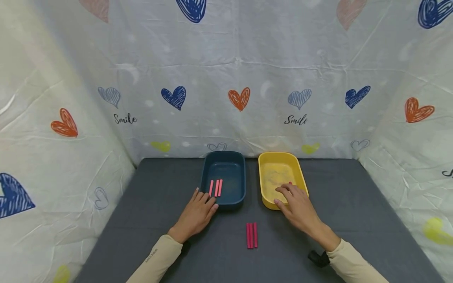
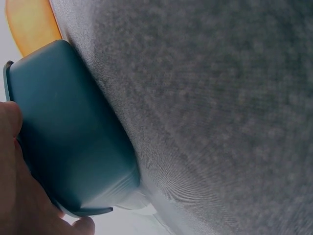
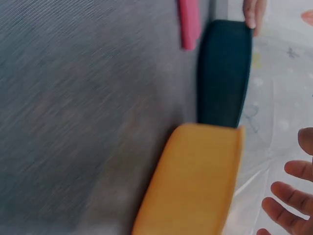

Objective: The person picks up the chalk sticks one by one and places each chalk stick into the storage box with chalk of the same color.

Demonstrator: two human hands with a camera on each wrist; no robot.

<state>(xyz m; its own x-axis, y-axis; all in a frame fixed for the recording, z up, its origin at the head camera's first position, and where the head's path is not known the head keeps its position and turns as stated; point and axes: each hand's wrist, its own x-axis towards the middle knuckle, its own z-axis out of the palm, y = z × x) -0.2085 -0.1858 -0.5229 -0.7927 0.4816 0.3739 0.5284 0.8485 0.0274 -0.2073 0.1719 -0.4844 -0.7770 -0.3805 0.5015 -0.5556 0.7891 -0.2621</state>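
My left hand (image 1: 195, 214) rests at the near-left corner of a dark blue tray (image 1: 242, 177), fingers over the rim and thumb by its front edge. In the left wrist view, the thumb (image 2: 11, 117) lies along the rim of the blue tray (image 2: 68, 122). Light pink sticks (image 1: 219, 188) lie inside, just beyond the fingers. My right hand (image 1: 301, 206) hovers over the near part of a yellow tray (image 1: 279, 158), its fingers spread and holding nothing. The end of a pink stick (image 1: 290, 182) shows past the right hand; the rest of it is hidden.
Three darker pink sticks (image 1: 251, 236) lie side by side on the grey tabletop (image 1: 219, 251), in front of the trays and between the forearms. A white cloth (image 1: 212, 51) with printed hearts hangs behind and along both sides of the table.
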